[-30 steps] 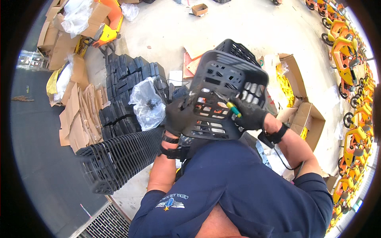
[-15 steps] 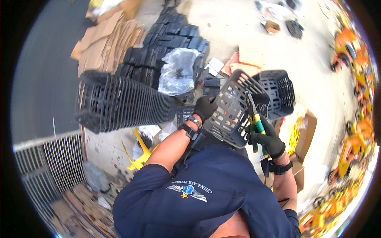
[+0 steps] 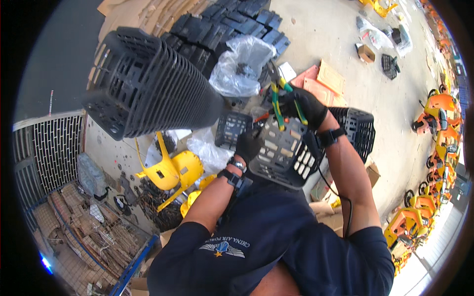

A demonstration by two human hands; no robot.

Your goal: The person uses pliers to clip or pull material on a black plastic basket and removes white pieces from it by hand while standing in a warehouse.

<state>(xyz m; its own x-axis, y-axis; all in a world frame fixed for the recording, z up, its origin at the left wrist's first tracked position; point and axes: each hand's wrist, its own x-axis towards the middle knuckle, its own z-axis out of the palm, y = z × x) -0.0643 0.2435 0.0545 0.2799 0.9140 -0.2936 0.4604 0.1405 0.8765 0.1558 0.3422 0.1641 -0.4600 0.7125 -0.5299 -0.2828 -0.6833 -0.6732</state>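
A black plastic basket (image 3: 281, 148) with slotted walls is in front of my body. My left hand (image 3: 249, 144), in a black glove, is closed on its left edge near the far corner. In my gloved right hand (image 3: 308, 106) is a pair of pliers (image 3: 276, 106) with green and yellow handles, held above the basket's far side. The handles are spread, and the dark jaws point away from me. Something small and orange (image 3: 261, 117) shows beside my left fingertips; I cannot make out what it is.
A long nested stack of black baskets (image 3: 163, 84) stands at left, with another black basket (image 3: 360, 130) at right. Beyond are a plastic bag (image 3: 242, 66), black blocks (image 3: 227, 24) and orange panels (image 3: 323, 81). Yellow plastic parts (image 3: 175, 170) lie left; orange-yellow scooters (image 3: 439, 108) line the right.
My right hand has carried the pliers left and away from me, from the basket's right side to its far side. My left hand stays at the basket's edge. The whole view has shifted.
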